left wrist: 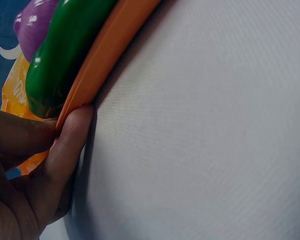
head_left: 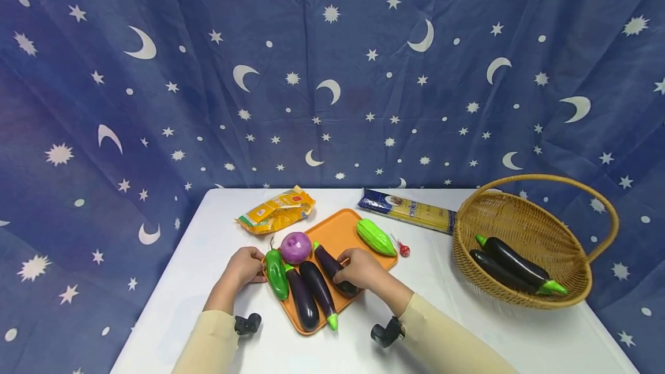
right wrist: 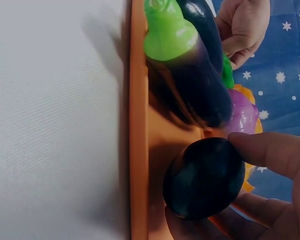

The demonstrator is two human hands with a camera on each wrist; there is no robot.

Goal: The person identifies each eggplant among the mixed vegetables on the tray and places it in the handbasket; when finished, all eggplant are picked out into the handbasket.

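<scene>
An orange tray [head_left: 336, 229] lies on the white table, and my left hand [head_left: 245, 265] pinches its left corner between thumb and fingers. My right hand [head_left: 361, 270] grips the rightmost eggplant [right wrist: 205, 177] on the tray, thumb on one side and fingers on the other. Left of it lie a second eggplant [head_left: 318, 287] with its green cap toward me and a third eggplant [head_left: 302, 302] with its cap away. A green pepper [head_left: 276, 275] sits by the tray's left edge, beside a purple onion [head_left: 296, 247]. Across the tray rests a light green bitter melon [head_left: 376, 236].
At the right stands a wicker basket [head_left: 519, 299] with a tall handle, holding two eggplants [head_left: 511, 258]. A yellow snack bag [head_left: 277, 210] and a pasta packet [head_left: 410, 210] lie behind the tray. A red lollipop [head_left: 404, 251] is just right of it.
</scene>
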